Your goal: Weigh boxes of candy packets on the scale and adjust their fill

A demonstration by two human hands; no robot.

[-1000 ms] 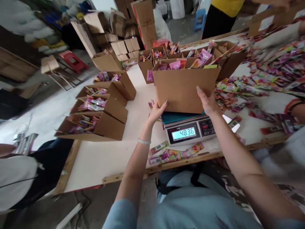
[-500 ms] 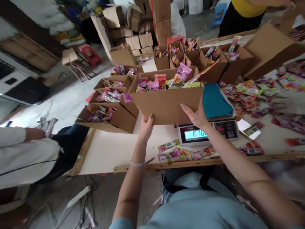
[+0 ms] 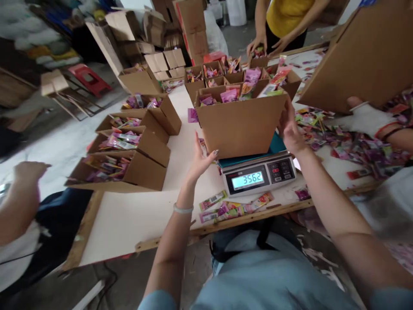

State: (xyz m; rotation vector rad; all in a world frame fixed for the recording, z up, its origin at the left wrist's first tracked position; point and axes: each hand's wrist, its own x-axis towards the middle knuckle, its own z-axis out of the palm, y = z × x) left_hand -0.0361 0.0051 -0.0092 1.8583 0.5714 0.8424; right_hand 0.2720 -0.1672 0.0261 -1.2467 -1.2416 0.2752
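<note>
A cardboard box (image 3: 240,127) filled with small candy packets (image 3: 250,82) rests on the teal pan of a digital scale (image 3: 258,174), its display lit. My left hand (image 3: 201,161) is at the box's lower left corner, fingers spread and the thumb close to the front face. Against the right side of the box lies my right hand (image 3: 290,129), its fingers bent round the edge and partly hidden. Loose candy packets (image 3: 234,209) lie in front of the scale.
Several filled boxes (image 3: 145,168) line the table's left side, and more (image 3: 211,71) stand behind. A gloved hand (image 3: 368,118) is by a large tilted box (image 3: 364,60) at right, above a pile of packets (image 3: 361,142). Someone in yellow (image 3: 288,19) works across the table.
The box has moved from in front of the scale back onto its pan, and the display number has changed. My left fingers have spread. The large box at right is raised nearer.
</note>
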